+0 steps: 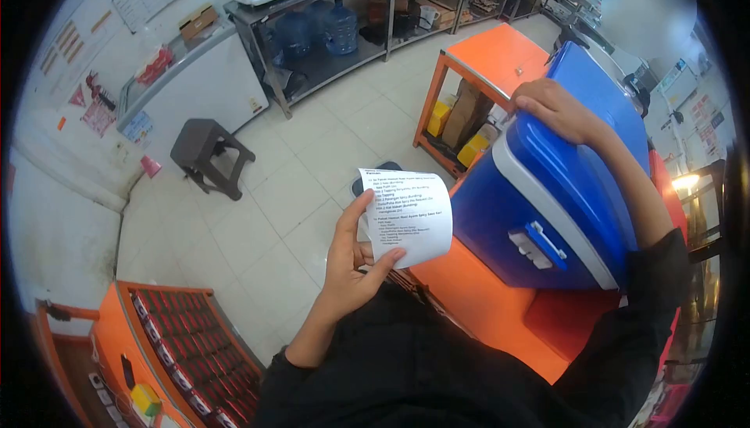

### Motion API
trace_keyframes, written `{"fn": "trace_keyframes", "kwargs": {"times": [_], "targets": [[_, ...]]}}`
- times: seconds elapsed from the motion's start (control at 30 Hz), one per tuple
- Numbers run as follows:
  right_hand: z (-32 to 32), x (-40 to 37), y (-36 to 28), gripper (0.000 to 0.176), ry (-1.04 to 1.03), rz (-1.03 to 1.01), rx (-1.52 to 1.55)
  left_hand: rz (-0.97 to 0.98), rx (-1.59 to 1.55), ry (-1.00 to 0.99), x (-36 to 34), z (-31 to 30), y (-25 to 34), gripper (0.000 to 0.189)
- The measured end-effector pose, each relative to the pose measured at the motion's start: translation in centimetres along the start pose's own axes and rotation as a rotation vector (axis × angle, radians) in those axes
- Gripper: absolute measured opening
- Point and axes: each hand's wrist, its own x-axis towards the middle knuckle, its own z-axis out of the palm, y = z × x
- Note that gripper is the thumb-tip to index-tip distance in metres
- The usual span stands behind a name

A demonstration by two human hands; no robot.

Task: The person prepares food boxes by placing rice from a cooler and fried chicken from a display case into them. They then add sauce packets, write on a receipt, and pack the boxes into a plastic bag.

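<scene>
In my left hand (344, 275) is a curled printed paper slip (414, 229), pinched between thumb and fingers, its lines of small black text facing me. My right hand (556, 109) lies over the top edge of a large blue cooler box (496, 205), fingers curled over the near corner. A white band runs around the cooler, and a blue and white latch (539, 246) sits on its side. The cooler stands on an orange surface (469, 291), to the right of the slip.
An orange table (500, 53) stands beyond the cooler, with yellow items on its lower shelf. A dark stool (205, 150) is on the tiled floor near a white chest freezer (203, 88). Metal shelving (328, 64) holds water jugs. Packed red and black goods (191, 350) sit lower left.
</scene>
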Motion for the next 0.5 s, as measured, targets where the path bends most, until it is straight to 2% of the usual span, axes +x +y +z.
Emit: {"fn": "trace_keyframes", "kwargs": {"times": [0.1, 0.17, 0.23, 0.3, 0.33, 0.4, 0.5], "targets": [[-0.8, 1.1, 0.0, 0.042, -0.082, 0.079, 0.048, 0.047, -0.056, 0.011, 2.9, -0.6, -0.7, 0.080], [-0.9, 1.9, 0.5, 0.043, -0.050, 0.054, 0.056, 0.035, -0.084, 0.009, 5.1, -1.3, -1.3, 0.082], [-1.5, 2.7, 0.3, 0.046, -0.208, 0.113, 0.061, 0.049, -0.103, -0.023, 7.6, -2.1, -2.3, 0.082], [-0.9, 2.9, 1.0, 0.047, -0.190, 0.099, 0.074, 0.028, -0.125, -0.065, 9.4, -3.0, -2.8, 0.082], [-1.1, 3.2, 1.0, 0.047, -0.246, 0.075, 0.072, 0.002, -0.120, -0.089, 10.8, -3.3, -2.8, 0.084], [-2.1, 3.8, 0.6, 0.046, -0.291, 0.031, 0.084, 0.000, -0.132, -0.132, 13.7, -3.7, -3.4, 0.085], [-5.6, 3.6, -0.6, 0.045, -0.345, 0.090, 0.052, 0.071, -0.181, -0.146, 16.9, -3.7, -4.7, 0.082]]}}
